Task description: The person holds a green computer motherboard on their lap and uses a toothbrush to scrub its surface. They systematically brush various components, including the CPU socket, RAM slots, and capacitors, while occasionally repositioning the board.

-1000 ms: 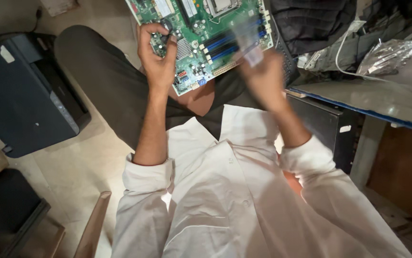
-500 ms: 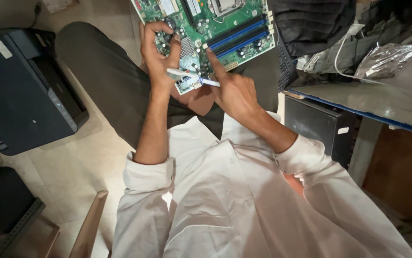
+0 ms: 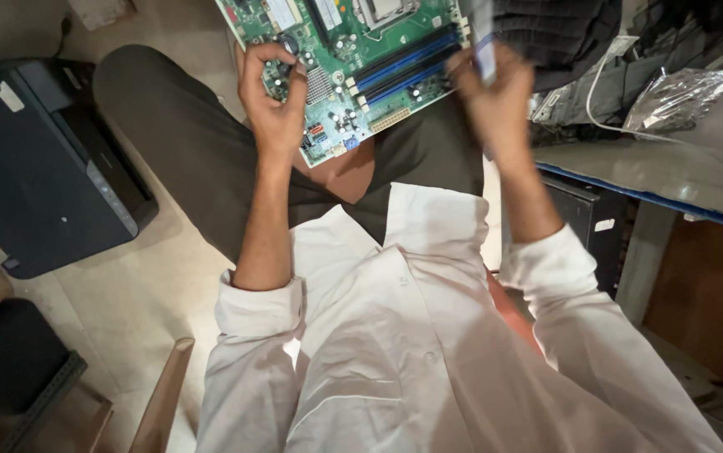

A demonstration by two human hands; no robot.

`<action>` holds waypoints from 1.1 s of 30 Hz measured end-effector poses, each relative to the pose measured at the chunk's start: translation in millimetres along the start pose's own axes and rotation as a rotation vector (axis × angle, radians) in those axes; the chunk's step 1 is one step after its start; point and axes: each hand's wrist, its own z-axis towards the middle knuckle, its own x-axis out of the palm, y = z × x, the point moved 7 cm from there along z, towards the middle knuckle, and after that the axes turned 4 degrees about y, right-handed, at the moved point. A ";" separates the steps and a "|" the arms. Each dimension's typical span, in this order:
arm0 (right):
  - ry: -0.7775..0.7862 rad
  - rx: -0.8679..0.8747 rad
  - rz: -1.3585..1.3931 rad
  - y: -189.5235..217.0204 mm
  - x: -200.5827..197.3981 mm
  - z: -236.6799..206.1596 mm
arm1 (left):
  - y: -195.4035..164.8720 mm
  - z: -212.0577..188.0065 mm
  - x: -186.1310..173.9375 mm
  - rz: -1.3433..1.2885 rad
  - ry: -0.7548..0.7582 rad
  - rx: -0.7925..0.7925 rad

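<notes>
A green circuit board (image 3: 353, 63) sits at the top middle of the frame, resting over the person's lap. It is tilted, and its top edge runs out of the picture. It has long blue and black slots, a small silver square and many tiny parts.

The left hand (image 3: 273, 101) grips the board's left edge. The thumb and fingers are closed around that edge. The right hand (image 3: 495, 96) is at the board's right edge, in the upper right part of the frame. It is blurry. It is closed on a thin pale stick (image 3: 485, 46) that points up, and I cannot tell what the stick is.

The two hands are apart, with the board between them.

A dark grey printer (image 3: 51, 176) sits on the floor at the left of the frame. It has a small pale sticker on its top corner. Between the printer and the person's dark trouser leg (image 3: 177, 143) there is a strip of bare tan floor (image 3: 139, 285), so there is some room there.

On the right, a grey table (image 3: 655, 172) with a blue edge comes close to the right arm. There is little room on that side. On the table lie a crinkly clear plastic bag (image 3: 680, 92), a white cord (image 3: 605, 101) and dark cloth (image 3: 558, 38). Under the table stands a black box (image 3: 584, 235) with a small white label.

A wooden chair part (image 3: 164, 403) shows at the lower left.
</notes>
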 end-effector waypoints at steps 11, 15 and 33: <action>0.295 0.659 0.624 -85.9 -4.2 27.8 | -3.6 1.6 -2.5 0.045 0.027 0.016; 0.313 0.657 0.616 -95.0 -6.2 26.6 | 0.1 0.6 -2.0 0.049 0.042 -0.040; -0.150 0.174 0.364 -72.3 -13.4 20.8 | 10.2 -0.7 -2.6 0.026 0.016 -0.050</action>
